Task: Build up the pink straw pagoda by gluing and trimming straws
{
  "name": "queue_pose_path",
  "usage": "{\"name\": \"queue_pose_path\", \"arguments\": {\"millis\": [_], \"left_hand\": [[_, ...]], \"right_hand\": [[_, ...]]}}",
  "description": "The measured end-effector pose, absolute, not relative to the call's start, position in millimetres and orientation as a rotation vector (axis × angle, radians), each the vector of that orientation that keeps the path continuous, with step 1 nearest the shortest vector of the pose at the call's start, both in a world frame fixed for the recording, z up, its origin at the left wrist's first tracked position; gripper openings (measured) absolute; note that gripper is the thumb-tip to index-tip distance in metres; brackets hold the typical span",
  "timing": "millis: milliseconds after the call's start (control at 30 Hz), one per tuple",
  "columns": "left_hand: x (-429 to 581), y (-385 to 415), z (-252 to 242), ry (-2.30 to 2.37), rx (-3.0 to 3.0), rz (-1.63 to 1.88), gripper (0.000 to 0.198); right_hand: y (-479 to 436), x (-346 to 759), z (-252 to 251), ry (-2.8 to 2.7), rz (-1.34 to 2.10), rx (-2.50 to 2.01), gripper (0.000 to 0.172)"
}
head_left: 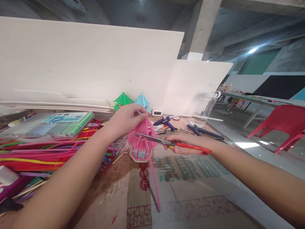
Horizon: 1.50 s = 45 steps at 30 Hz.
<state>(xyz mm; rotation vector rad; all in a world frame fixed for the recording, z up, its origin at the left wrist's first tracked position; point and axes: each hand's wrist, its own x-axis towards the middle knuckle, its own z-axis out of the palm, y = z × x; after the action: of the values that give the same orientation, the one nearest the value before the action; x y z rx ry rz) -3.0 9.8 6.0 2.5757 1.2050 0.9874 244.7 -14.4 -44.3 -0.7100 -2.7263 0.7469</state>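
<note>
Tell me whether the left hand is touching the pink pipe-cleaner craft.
Touching. The head view shows the left hand with its fingertips pinched around the top of the pink pipe-cleaner craft.

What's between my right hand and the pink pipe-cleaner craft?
Head view: only the scissors, their blades running from the right hand into the pink pipe-cleaner craft.

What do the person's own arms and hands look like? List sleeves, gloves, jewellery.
The left hand and right hand are ungloved, with no ring, watch or bracelet visible. Both arms are bare, with no sleeve edge in view.
</note>
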Motion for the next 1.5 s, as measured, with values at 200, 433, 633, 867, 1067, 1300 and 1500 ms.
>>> {"name": "queue_pose_path", "arguments": {"millis": [200, 433, 633, 867, 1067, 1300, 1500], "left_hand": [[-3.0, 9.5, 6.3, 1.213, 2.587, 0.99, 0.028], [-4.7, 11.6, 6.8, 1.259, 2.576, 0.99, 0.029], [-5.7, 13.0, 6.6, 1.283, 2.522, 1.001, 0.028], [-6.1, 15.6, 4.4, 1.263, 2.531, 1.032, 0.028], [-6.8, 15.3, 4.5, 1.279, 2.53, 1.027, 0.027], [-2.4, 10.2, 7.0, 1.217, 2.582, 1.029, 0.026], [1.2, 4.3, 8.2, 1.154, 2.627, 1.026, 0.025]], "right_hand": [[-12.2, 244.1, -53.6, -2.667, 0.734, -0.775, 0.041], [-21.8, 238.6, -50.7, -2.668, 0.68, -0.929, 0.024], [-39.1, 235.9, -56.9, -2.802, 0.685, -1.109, 0.026], [-30.0, 256.8, -85.4, -2.786, 0.51, -1.27, 0.037], [-36.5, 259.3, -71.4, -2.764, 0.867, -1.243, 0.038], [-43.2, 268.4, -33.3, -2.807, 0.871, -1.137, 0.027], [-20.7, 277.1, -30.7, -2.874, 0.587, -0.975, 0.036]]}}
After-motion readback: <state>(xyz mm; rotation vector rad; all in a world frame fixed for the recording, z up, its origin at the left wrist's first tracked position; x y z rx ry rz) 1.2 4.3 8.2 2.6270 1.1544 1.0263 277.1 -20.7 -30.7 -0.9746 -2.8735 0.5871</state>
